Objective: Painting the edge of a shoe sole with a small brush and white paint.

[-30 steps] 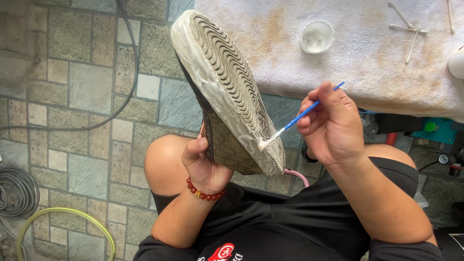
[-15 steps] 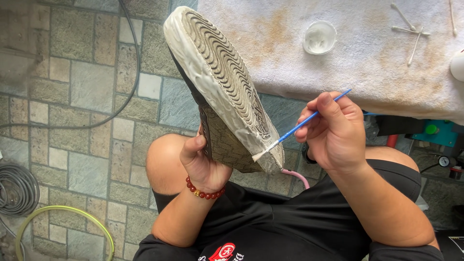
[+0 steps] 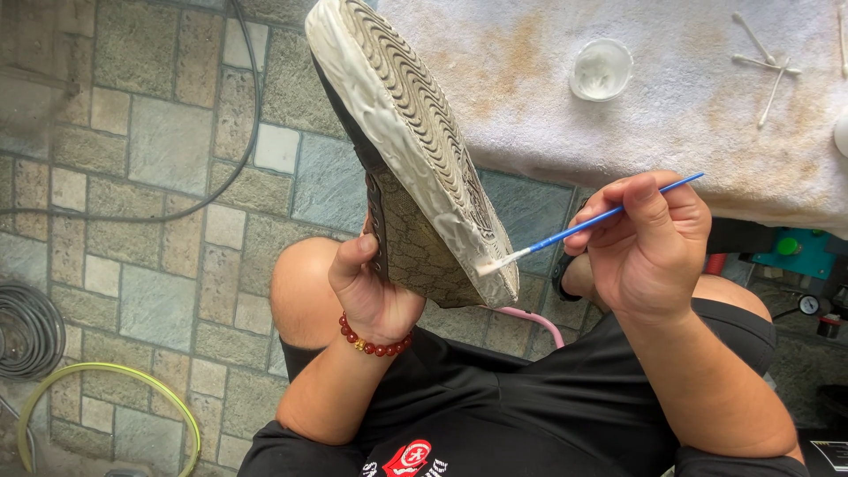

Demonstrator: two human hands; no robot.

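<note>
My left hand (image 3: 371,287) grips a dark patterned shoe (image 3: 415,159) from below, holding it sole-up and tilted away from me. The ribbed sole and its white rubber sidewall face the camera. My right hand (image 3: 649,243) holds a thin blue-handled brush (image 3: 592,221). Its white bristle tip touches the white sidewall near the heel end of the shoe. A red bead bracelet (image 3: 375,343) circles my left wrist.
A table covered with a stained white cloth (image 3: 671,124) stands ahead, with a small clear cup (image 3: 601,69) and several cotton swabs (image 3: 764,53) on it. Stone-tile floor (image 3: 132,177) lies to the left, with a black cable (image 3: 238,106), coiled hose (image 3: 31,327) and a yellow-green hose (image 3: 115,375).
The brush tip has slid along the white sidewall toward the heel end. The shoe stays held sole-up in my left hand with little shift.
</note>
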